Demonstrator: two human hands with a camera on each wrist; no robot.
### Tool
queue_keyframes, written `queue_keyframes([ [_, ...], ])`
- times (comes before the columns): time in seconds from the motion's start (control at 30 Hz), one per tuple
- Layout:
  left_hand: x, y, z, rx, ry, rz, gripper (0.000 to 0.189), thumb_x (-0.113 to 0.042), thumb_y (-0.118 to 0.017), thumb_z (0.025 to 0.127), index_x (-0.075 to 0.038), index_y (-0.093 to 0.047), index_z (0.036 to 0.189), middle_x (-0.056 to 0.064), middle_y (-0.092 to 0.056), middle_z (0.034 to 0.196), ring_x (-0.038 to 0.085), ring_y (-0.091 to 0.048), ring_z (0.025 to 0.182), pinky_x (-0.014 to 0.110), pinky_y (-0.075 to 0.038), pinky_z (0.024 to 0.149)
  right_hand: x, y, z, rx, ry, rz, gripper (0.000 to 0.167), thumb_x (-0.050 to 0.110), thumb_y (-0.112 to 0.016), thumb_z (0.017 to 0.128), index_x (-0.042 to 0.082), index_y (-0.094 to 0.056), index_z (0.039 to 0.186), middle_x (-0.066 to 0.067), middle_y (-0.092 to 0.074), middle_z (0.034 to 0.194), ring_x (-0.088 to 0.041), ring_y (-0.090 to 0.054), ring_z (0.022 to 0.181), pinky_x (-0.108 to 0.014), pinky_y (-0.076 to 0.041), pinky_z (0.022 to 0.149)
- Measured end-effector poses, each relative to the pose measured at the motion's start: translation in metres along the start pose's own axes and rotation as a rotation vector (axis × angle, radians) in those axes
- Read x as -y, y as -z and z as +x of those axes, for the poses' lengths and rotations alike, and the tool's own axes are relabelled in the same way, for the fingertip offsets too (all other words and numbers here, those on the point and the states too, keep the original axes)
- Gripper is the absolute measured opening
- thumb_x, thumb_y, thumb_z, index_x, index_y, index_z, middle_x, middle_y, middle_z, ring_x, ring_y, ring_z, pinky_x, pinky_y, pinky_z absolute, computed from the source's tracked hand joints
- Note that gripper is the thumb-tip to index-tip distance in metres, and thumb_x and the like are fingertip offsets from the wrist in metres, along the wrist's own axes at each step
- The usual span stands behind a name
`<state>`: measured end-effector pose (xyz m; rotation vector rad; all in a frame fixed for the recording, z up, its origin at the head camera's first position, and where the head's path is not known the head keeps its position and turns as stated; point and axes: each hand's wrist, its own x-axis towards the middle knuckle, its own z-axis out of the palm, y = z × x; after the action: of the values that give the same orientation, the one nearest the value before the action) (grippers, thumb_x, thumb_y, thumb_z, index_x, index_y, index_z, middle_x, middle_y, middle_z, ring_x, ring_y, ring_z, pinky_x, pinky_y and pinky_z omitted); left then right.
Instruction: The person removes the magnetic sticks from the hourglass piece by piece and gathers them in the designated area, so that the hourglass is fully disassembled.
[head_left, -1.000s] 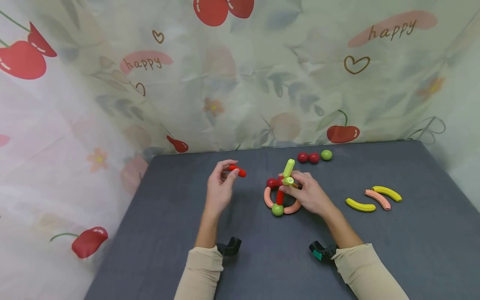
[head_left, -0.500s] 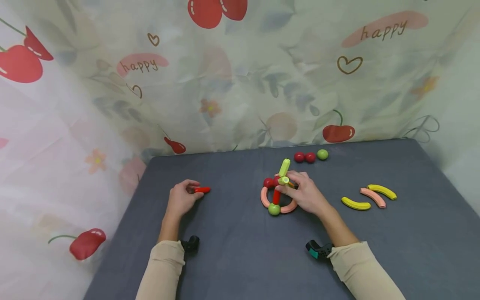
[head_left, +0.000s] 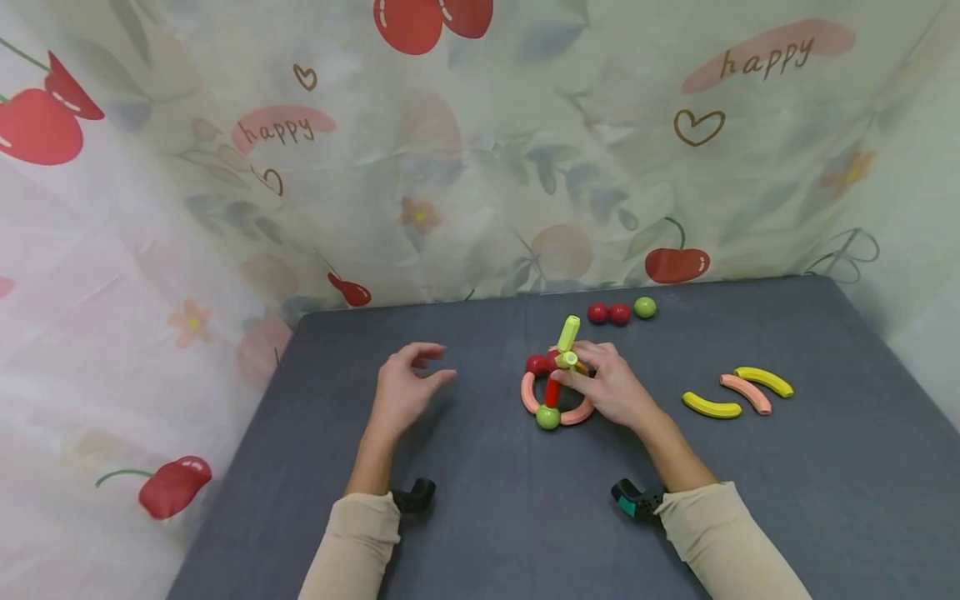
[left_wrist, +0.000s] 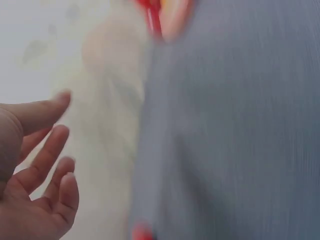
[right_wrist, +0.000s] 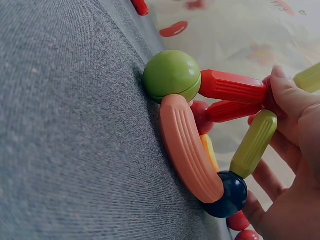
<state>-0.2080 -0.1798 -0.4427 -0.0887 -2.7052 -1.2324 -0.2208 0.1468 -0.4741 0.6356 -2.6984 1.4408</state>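
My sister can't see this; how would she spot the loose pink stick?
On the dark table, find the right hand, then look further right. The pink stick lies between two curved yellow sticks, the only pink one in that loose trio.

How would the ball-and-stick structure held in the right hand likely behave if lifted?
The ball-and-stick structure probably wouldn't flop along its sticks: the curved pink stick looks firm and ribbed. It may pivot or separate at its joints, since stick ends meet the green ball with no visible clasp. That glossy ball might also feel slippery.
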Motion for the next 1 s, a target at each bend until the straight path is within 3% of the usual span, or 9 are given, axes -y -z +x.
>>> queue_keyframes([
  [0.1,-0.038,-0.024,-0.005,0.007,-0.117,-0.098,0.036,-0.028,-0.084,0.086,-0.020,-0.073,0.119,-0.001,-0.073,0.116,0.023,-0.063,0.104,0.038,-0.056,0.087,0.001,0.001,0.001,0.001,0.005,0.000,0.042,0.038,-0.070,0.097,0.018,-0.068,0.133,-0.008,-0.063,0.141,-0.034,-0.047,0.123,-0.056,-0.043,0.101],
  [0.23,-0.076,-0.056,-0.011,0.071,-0.226,-0.198,0.037,-0.033,-0.083,0.086,-0.020,-0.073,0.119,-0.004,-0.072,0.114,0.024,-0.063,0.099,0.030,-0.054,0.079,0.002,0.001,0.001,0.014,0.012,0.000,0.041,0.036,-0.069,0.097,0.017,-0.069,0.133,-0.009,-0.063,0.141,-0.034,-0.048,0.122,-0.057,-0.042,0.101],
  [0.33,-0.095,-0.075,-0.011,0.130,-0.261,-0.240,0.036,-0.034,-0.082,0.087,-0.021,-0.072,0.120,-0.004,-0.070,0.113,0.023,-0.064,0.094,0.026,-0.055,0.071,0.001,0.001,0.000,0.017,0.014,-0.002,0.039,0.034,-0.068,0.098,0.016,-0.069,0.133,-0.011,-0.062,0.143,-0.034,-0.048,0.121,-0.057,-0.042,0.102],
  [0.47,-0.106,-0.091,-0.009,0.128,-0.335,-0.185,0.034,-0.032,-0.082,0.087,-0.021,-0.073,0.117,-0.005,-0.068,0.107,0.018,-0.059,0.090,0.024,-0.052,0.068,-0.001,0.002,-0.002,0.015,0.006,-0.010,0.040,0.032,-0.068,0.099,0.015,-0.068,0.135,-0.013,-0.059,0.146,-0.034,-0.047,0.122,-0.057,-0.043,0.102],
  [0.57,-0.108,-0.097,-0.008,0.094,-0.388,-0.160,0.029,-0.032,-0.081,0.088,-0.019,-0.075,0.114,-0.004,-0.069,0.102,0.016,-0.057,0.091,0.024,-0.050,0.072,-0.003,0.001,-0.004,0.013,-0.004,-0.014,0.040,0.032,-0.067,0.099,0.015,-0.067,0.135,-0.012,-0.059,0.148,-0.034,-0.047,0.122,-0.057,-0.043,0.101],
  [0.7,-0.105,-0.090,-0.008,0.088,-0.333,-0.295,0.027,-0.032,-0.076,0.093,-0.018,-0.074,0.116,0.000,-0.070,0.102,0.016,-0.062,0.091,0.028,-0.055,0.077,-0.002,0.001,-0.004,0.015,-0.009,-0.007,0.042,0.036,-0.066,0.100,0.018,-0.066,0.137,-0.009,-0.061,0.145,-0.033,-0.048,0.120,-0.056,-0.043,0.099],
  [0.77,-0.099,-0.080,-0.006,0.073,-0.293,-0.346,0.028,-0.031,-0.075,0.094,-0.019,-0.073,0.119,0.001,-0.069,0.104,0.015,-0.065,0.094,0.030,-0.058,0.081,0.000,0.001,-0.003,0.011,-0.011,0.001,0.042,0.038,-0.066,0.100,0.019,-0.066,0.137,-0.008,-0.063,0.143,-0.033,-0.048,0.120,-0.056,-0.043,0.099],
  [0.83,-0.088,-0.067,-0.003,0.031,-0.271,-0.334,0.028,-0.030,-0.075,0.094,-0.020,-0.072,0.121,0.000,-0.069,0.108,0.013,-0.066,0.097,0.031,-0.058,0.086,0.001,0.001,-0.002,0.004,-0.013,-0.001,0.043,0.040,-0.065,0.100,0.019,-0.066,0.137,-0.009,-0.063,0.142,-0.033,-0.048,0.121,-0.057,-0.043,0.100],
  [1.0,-0.043,-0.023,0.003,-0.146,-0.183,-0.298,0.025,-0.021,-0.078,0.091,-0.015,-0.074,0.115,0.003,-0.069,0.108,0.016,-0.069,0.097,0.028,-0.059,0.085,0.004,0.002,-0.001,0.012,-0.040,-0.017,0.045,0.043,-0.067,0.098,0.017,-0.068,0.135,-0.010,-0.062,0.143,-0.033,-0.047,0.125,-0.058,-0.043,0.103],
])
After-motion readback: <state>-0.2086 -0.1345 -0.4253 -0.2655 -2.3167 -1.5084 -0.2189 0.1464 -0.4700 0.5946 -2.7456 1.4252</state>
